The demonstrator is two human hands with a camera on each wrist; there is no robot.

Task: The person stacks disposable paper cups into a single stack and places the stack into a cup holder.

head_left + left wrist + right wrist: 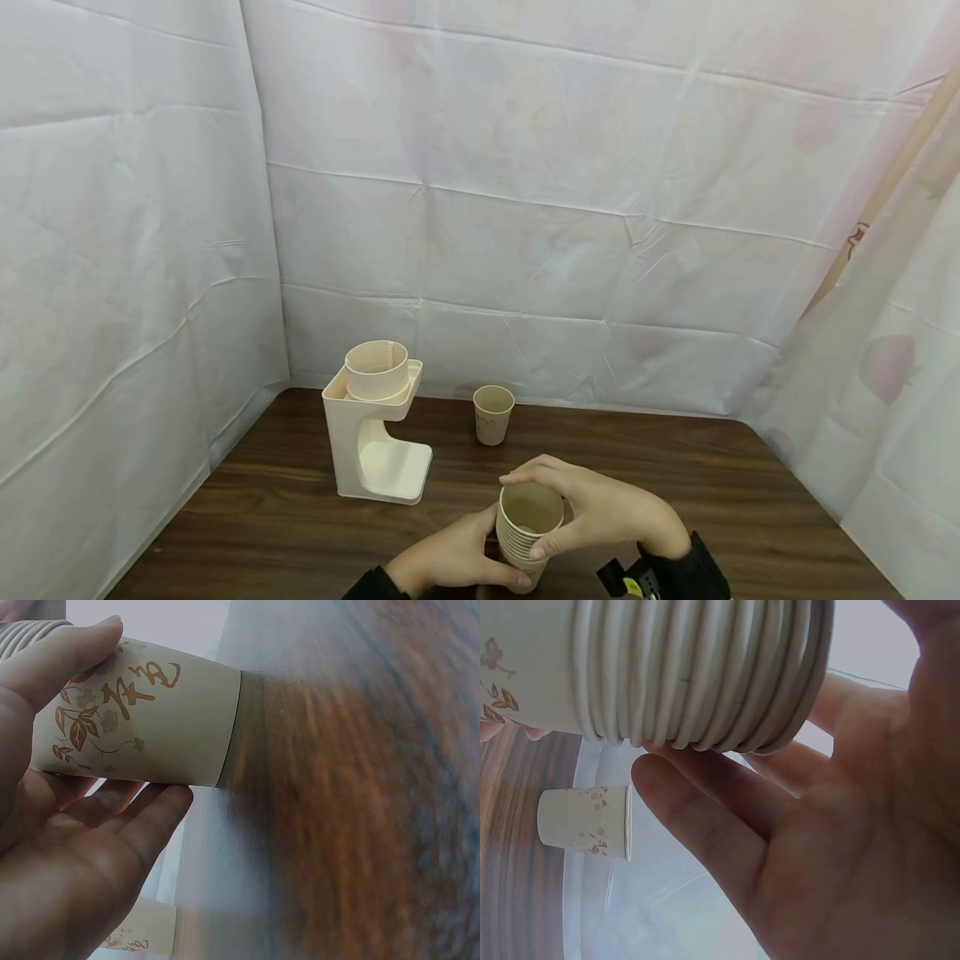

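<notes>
A nested stack of beige paper cups (516, 540) stands upright near the front of the table, its open mouth facing up. My left hand (459, 552) grips the lower part of the stack from the left, thumb in front. In the left wrist view the bottom cup (172, 712) shows brown leaves and writing, its base at the tabletop. My right hand (603, 507) holds the stack near the top, thumb on the front and fingers over the far rim. The right wrist view shows several stacked rims (697, 675) beside those fingers.
A single paper cup (492, 423) stands upright farther back. To its left is a cream plastic stand (347, 450) with a round sleeve (377, 379) on top and a flat base. White cloth (525, 233) hangs behind and at both sides of the dark wooden table (675, 450).
</notes>
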